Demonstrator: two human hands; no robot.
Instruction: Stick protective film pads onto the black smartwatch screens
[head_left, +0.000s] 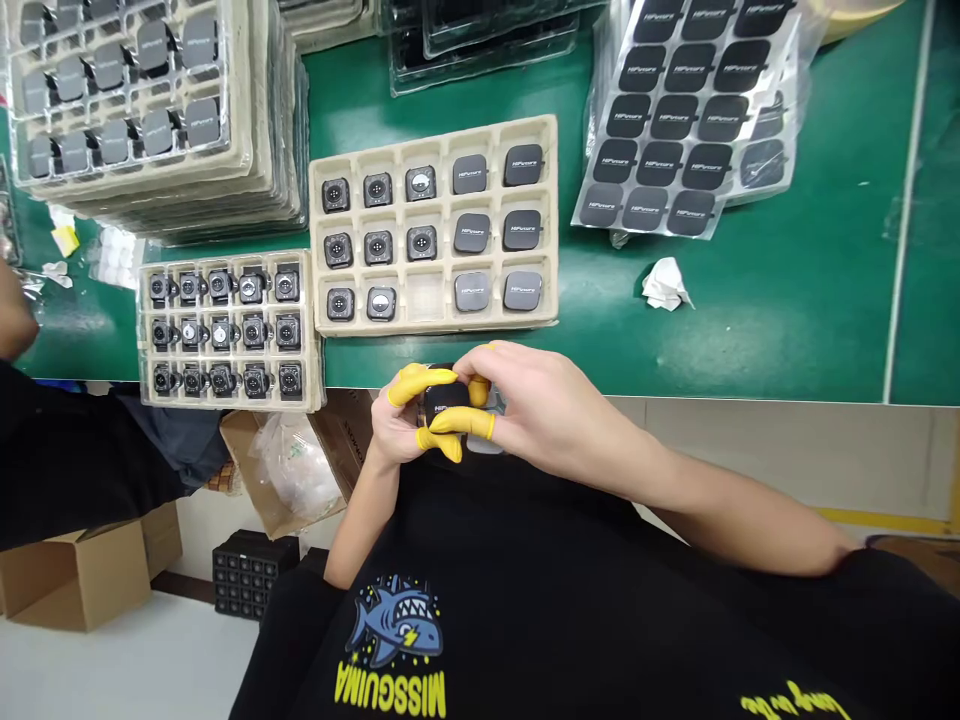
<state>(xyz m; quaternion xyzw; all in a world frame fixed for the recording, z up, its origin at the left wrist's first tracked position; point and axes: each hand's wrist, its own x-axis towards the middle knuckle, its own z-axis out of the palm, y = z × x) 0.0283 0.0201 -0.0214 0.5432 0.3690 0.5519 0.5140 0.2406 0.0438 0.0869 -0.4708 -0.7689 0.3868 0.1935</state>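
Observation:
Both hands meet in front of my chest at the table's near edge, with yellow finger cots on several fingertips. My left hand (pixel 405 410) grips a black smartwatch case (pixel 441 396) by its sides. Over its face, my right hand (pixel 525 400) pinches a dark printed film label, whose clear tab (pixel 486 442) sticks out below the fingers. Part of the label and case is hidden by the fingers. Just beyond lies a beige tray (pixel 426 328) of watch cases, some back side up, others with "HiFuture" labels facing up; one pocket in its front row holds nothing.
Sheets of HiFuture labels (pixel 679 115) lie at the back right, near a crumpled white tissue (pixel 666 285). A smaller tray of watch cases (pixel 225 400) sits at left, below tall stacked trays (pixel 247 150). Another person's arm (pixel 11 315) shows at far left. Cardboard boxes (pixel 112 575) stand on the floor.

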